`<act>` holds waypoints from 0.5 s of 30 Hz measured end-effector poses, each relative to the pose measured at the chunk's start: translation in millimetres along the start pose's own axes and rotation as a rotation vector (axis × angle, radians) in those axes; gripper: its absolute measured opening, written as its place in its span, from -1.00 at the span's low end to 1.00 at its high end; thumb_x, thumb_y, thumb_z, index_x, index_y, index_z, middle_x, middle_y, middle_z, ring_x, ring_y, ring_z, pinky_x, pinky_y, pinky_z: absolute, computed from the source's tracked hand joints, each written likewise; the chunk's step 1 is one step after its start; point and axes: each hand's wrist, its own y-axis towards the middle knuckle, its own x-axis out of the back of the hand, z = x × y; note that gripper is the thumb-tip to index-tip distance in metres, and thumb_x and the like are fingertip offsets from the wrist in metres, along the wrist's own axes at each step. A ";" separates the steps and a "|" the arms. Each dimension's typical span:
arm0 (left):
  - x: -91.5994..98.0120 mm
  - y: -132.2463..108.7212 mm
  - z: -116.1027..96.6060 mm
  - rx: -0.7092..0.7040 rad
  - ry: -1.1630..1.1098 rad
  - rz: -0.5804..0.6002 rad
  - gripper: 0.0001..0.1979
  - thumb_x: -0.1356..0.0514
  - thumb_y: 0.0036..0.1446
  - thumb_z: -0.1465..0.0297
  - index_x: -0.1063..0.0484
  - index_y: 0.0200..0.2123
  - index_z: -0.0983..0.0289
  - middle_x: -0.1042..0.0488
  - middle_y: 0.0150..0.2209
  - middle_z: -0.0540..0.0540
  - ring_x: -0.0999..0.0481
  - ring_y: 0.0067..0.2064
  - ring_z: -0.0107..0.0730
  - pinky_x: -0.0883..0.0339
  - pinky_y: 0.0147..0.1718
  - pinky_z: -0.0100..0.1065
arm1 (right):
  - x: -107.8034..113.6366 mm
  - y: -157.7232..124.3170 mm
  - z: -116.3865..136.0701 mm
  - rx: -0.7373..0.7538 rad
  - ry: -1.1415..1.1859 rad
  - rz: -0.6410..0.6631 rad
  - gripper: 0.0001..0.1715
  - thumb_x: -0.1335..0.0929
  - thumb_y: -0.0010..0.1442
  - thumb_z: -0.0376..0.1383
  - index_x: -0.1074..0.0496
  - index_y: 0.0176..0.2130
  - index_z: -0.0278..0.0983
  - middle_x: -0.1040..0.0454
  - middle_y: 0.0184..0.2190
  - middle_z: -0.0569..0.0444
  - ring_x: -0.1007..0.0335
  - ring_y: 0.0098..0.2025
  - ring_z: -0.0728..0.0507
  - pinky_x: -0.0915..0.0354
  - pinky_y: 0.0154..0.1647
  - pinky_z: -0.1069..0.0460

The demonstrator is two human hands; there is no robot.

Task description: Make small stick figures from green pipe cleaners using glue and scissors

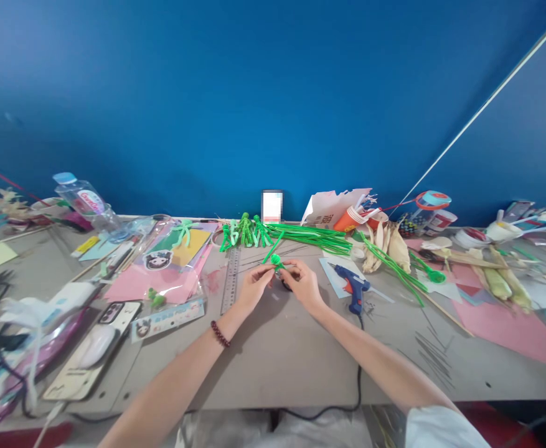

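Observation:
Between my two hands is a coiled green pipe cleaner (pixel 277 260), its rounded bundle standing above my fingertips. My left hand (pixel 256 287) pinches it from the left, and a straight green length sticks up near those fingers. From the right, my right hand (pixel 304 283) grips the same piece with thumb and fingers closed. Its lower part is hidden by my fingers. Just beyond stand several small green pipe cleaner figures (pixel 245 230) by the wall. A bundle of loose green pipe cleaners (pixel 312 238) lies beside them to the right.
A blue glue gun (pixel 357 291) lies right of my hands, its cord running to the table's front edge. Left are a clear ruler (pixel 230 280), a bag of coloured paper (pixel 160 264) and a phone (pixel 93 348). Dried husks (pixel 398 249) and pink paper (pixel 510 330) lie right.

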 end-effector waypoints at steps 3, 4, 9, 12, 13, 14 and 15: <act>1.8 0.1 -2.0 0.021 -0.023 0.008 -0.78 -0.26 -0.08 0.25 -0.55 -0.45 0.30 -0.39 -0.61 0.00 -0.28 -0.56 -0.47 -0.17 -0.51 -0.40 | -0.8 -1.2 0.1 0.018 -0.018 -0.014 -0.69 -0.35 0.07 -0.11 -0.40 -0.22 -0.26 -0.51 -0.52 0.09 -0.44 -0.46 -0.11 -0.34 -0.41 0.03; 2.0 0.2 -2.2 0.024 -0.023 0.008 -0.78 -0.27 -0.08 0.25 -0.55 -0.45 0.30 -0.40 -0.60 0.00 -0.28 -0.56 -0.47 -0.16 -0.51 -0.40 | -1.1 -1.5 0.3 0.022 -0.018 -0.016 -0.70 -0.35 0.08 -0.12 -0.41 -0.23 -0.26 -0.51 -0.51 0.08 -0.45 -0.45 -0.12 -0.35 -0.41 0.03; 0.8 1.1 1.1 -0.015 0.015 0.025 -0.78 -0.29 -0.09 0.23 -0.52 -0.51 0.30 -0.34 -0.62 -0.02 -0.24 -0.56 -0.50 -0.11 -0.53 -0.42 | 0.0 -3.1 4.5 0.138 -0.119 -0.039 -0.75 -0.30 0.12 -0.18 -0.47 -0.29 -0.27 -0.54 -0.44 0.02 -0.44 -0.44 -0.10 -0.33 -0.38 0.03; 0.3 1.0 2.5 -0.027 0.039 0.034 -0.75 -0.29 -0.08 0.22 -0.49 -0.56 0.31 -0.33 -0.61 0.00 -0.24 -0.55 -0.50 -0.10 -0.54 -0.43 | 0.9 -4.5 8.5 0.215 -0.226 -0.058 -0.76 -0.28 0.14 -0.19 -0.48 -0.34 -0.26 -0.52 -0.46 0.02 -0.40 -0.46 -0.08 -0.30 -0.39 0.04; 0.3 1.0 2.5 -0.027 0.043 0.035 -0.74 -0.29 -0.08 0.22 -0.49 -0.57 0.32 -0.34 -0.60 0.00 -0.24 -0.55 -0.50 -0.10 -0.54 -0.43 | 0.8 -4.9 9.5 0.225 -0.246 -0.064 -0.76 -0.28 0.14 -0.20 -0.48 -0.36 -0.26 -0.52 -0.48 0.03 -0.38 -0.47 -0.08 -0.30 -0.40 0.04; 0.3 0.9 2.1 -0.025 0.043 0.033 -0.74 -0.28 -0.08 0.22 -0.48 -0.57 0.32 -0.34 -0.61 0.00 -0.24 -0.55 -0.50 -0.10 -0.54 -0.43 | 0.4 -5.2 10.1 0.227 -0.252 -0.067 -0.77 -0.28 0.13 -0.20 -0.47 -0.37 -0.26 -0.51 -0.49 0.03 -0.38 -0.48 -0.08 -0.29 -0.40 0.04; 0.3 0.9 1.7 -0.020 0.041 0.029 -0.74 -0.28 -0.08 0.22 -0.48 -0.57 0.31 -0.34 -0.61 0.00 -0.24 -0.55 -0.51 -0.10 -0.55 -0.44 | 0.0 -5.3 10.4 0.220 -0.244 -0.068 -0.77 -0.28 0.13 -0.20 -0.46 -0.38 -0.26 -0.50 -0.50 0.04 -0.38 -0.49 -0.07 -0.29 -0.40 0.05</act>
